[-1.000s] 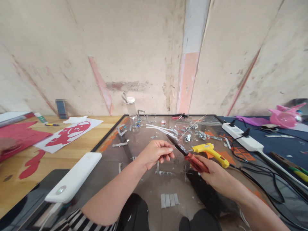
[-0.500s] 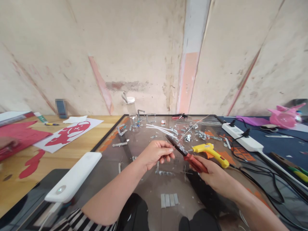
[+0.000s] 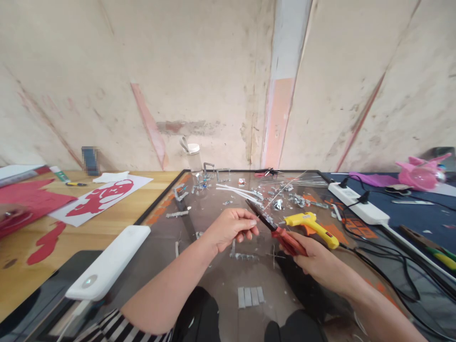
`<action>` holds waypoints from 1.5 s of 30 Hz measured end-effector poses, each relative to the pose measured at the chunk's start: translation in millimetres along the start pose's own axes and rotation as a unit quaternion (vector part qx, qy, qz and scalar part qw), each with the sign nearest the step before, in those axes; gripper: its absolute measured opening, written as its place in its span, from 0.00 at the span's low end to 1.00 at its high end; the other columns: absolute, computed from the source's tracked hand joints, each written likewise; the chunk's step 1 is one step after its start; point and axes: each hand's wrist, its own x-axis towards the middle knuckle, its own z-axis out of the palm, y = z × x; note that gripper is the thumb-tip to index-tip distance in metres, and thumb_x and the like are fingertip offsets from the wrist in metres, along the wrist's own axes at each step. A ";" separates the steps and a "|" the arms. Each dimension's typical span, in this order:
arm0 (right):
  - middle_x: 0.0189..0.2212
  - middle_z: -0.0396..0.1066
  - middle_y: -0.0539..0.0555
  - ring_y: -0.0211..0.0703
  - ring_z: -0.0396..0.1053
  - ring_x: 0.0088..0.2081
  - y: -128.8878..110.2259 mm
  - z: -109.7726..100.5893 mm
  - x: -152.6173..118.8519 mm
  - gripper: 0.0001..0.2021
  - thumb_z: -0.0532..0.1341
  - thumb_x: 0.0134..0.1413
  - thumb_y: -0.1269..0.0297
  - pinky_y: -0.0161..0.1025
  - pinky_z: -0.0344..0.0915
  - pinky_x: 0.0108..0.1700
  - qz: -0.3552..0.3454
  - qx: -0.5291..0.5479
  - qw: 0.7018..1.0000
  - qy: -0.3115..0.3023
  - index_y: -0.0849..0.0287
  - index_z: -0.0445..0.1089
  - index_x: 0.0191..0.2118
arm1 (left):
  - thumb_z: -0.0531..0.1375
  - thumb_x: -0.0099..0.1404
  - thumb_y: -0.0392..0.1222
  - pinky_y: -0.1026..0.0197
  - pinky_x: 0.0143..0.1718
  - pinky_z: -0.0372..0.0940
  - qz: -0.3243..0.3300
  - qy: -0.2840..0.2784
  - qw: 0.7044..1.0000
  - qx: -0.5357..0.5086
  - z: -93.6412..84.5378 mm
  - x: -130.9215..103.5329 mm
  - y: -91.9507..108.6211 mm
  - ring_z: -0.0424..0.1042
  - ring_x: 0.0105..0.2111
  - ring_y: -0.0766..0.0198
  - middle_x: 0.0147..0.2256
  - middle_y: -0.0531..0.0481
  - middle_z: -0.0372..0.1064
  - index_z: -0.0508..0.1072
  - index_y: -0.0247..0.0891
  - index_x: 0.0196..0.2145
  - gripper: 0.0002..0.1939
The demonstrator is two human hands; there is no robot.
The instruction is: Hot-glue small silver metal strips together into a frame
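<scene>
My right hand [image 3: 302,249] is wrapped round the red handles of a pair of pliers [image 3: 285,239], whose long dark jaws point up and to the left. Close beside the jaws, my left hand [image 3: 237,229] is closed in a pinch, thumb against forefinger. Whatever it holds is too small to make out. Below the hands, a bent grey strip piece [image 3: 244,256] and a small cross of thin wire [image 3: 274,256] lie on the brown board [image 3: 221,304]. Nearer me, several flat grey strips [image 3: 251,297] lie side by side.
A yellow glue gun [image 3: 313,228] lies right of the pliers, near a white power strip [image 3: 359,204] and black cables. White sticks [image 3: 237,192] and silvery scraps [image 3: 301,199] spread behind. To the left are a white power bank [image 3: 110,261], red paper [image 3: 28,199] and another person's hand [image 3: 12,216].
Both my hands and the pliers stay almost exactly where they were. At the far left, the other person's hand has shifted slightly on the red paper.
</scene>
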 end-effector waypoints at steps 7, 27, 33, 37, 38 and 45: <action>0.39 0.74 0.55 0.50 0.69 0.45 4.5 1.3 2.0 0.22 0.55 0.46 0.70 0.46 0.64 0.49 -0.002 -0.031 1.000 -0.002 0.60 0.67 0.50 | 0.62 0.51 0.36 0.74 0.12 0.50 -0.004 0.004 1.000 0.005 0.5 -0.8 1.5 0.64 0.16 0.74 0.21 0.50 0.71 0.70 0.32 0.29 0.07; 0.28 0.72 0.53 0.46 0.69 0.31 -10.0 1.2 -0.2 0.07 0.53 0.54 0.62 0.38 0.57 0.33 0.060 -0.309 0.949 0.026 0.56 0.65 0.33 | 0.63 0.51 0.36 0.74 0.11 0.49 -0.020 -0.032 0.999 0.039 3.0 -2.2 -0.4 0.64 0.16 0.75 0.21 0.49 0.71 0.71 0.31 0.29 0.07; 0.26 0.68 0.51 0.43 0.66 0.28 -7.9 3.4 1.8 0.05 0.53 0.53 0.62 0.36 0.56 0.31 0.049 -0.269 0.962 0.023 0.56 0.60 0.30 | 0.64 0.50 0.38 0.73 0.12 0.48 -0.016 -0.036 0.998 0.039 2.8 -2.6 -0.2 0.64 0.16 0.75 0.21 0.50 0.71 0.72 0.31 0.29 0.09; 0.28 0.67 0.50 0.42 0.65 0.30 -2.8 3.8 3.4 0.04 0.54 0.51 0.63 0.36 0.58 0.33 0.041 -0.195 0.980 0.006 0.57 0.62 0.32 | 0.64 0.50 0.39 0.73 0.12 0.48 -0.008 -0.038 0.999 0.034 1.8 -1.8 -0.7 0.64 0.16 0.75 0.21 0.50 0.71 0.71 0.32 0.29 0.10; 0.28 0.68 0.50 0.42 0.65 0.30 -2.0 3.8 3.7 0.05 0.54 0.50 0.63 0.36 0.59 0.33 0.042 -0.182 0.982 0.000 0.57 0.62 0.33 | 0.64 0.50 0.40 0.73 0.12 0.48 -0.007 -0.039 0.999 0.034 1.6 -1.4 -1.4 0.64 0.16 0.75 0.21 0.50 0.71 0.71 0.32 0.29 0.10; 0.29 0.69 0.51 0.43 0.65 0.31 -3.5 5.0 4.0 0.07 0.53 0.52 0.62 0.38 0.60 0.36 0.047 -0.169 0.985 0.007 0.58 0.64 0.33 | 0.64 0.52 0.44 0.74 0.12 0.50 0.009 -0.040 0.998 0.048 2.0 1.5 -8.1 0.64 0.16 0.75 0.22 0.50 0.71 0.71 0.32 0.29 0.12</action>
